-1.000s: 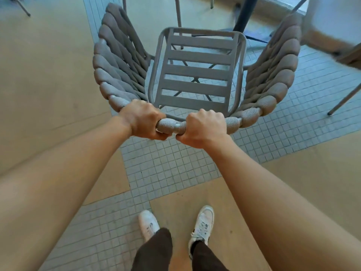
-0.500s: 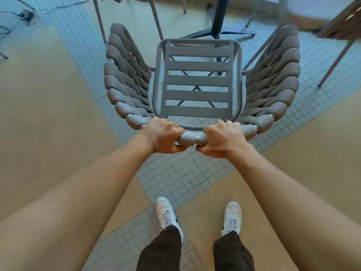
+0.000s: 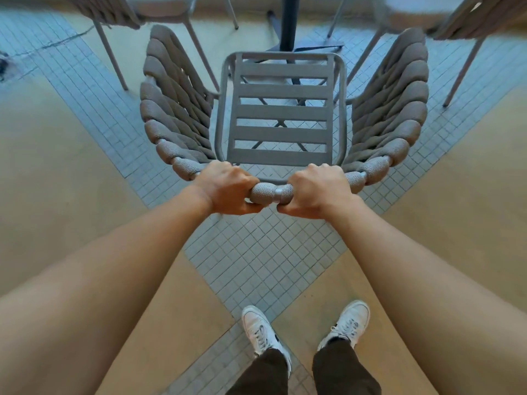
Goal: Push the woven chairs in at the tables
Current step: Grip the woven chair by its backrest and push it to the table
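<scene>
As both arms reached straight out, a person stood behind a woven chair (image 3: 281, 118) and gripped the top rail of its backrest, the left hand (image 3: 225, 191) and right hand (image 3: 315, 193) each curled tight around the rope-wrapped bar, fingers over the top and thumbs tucked beneath. A short stretch of wrapped rail (image 3: 272, 193) showed between the two fists, which sat close together but apart. The chair faced away from the person, its grey slatted seat (image 3: 281, 112) framed by thick braided cord running up both sides. Just beyond the front edge of the seat stood the dark table pedestal (image 3: 288, 22) with its flat feet spread across the floor; the tabletop itself lay out of view. Two more chairs flanked the pedestal, one at the upper left (image 3: 125, 12) and one at the upper right (image 3: 470, 21), both blurred, their thin metal legs planted to either side of the held chair. The chair stood on a band of small grey tiles (image 3: 256, 252) that crossed in an X between tan floor panels (image 3: 51, 166). Below, a pair of white sneakers (image 3: 261, 330) and dark trouser legs (image 3: 342, 369) marked where the person stood, feet apart near the crossing of the tile bands.
</scene>
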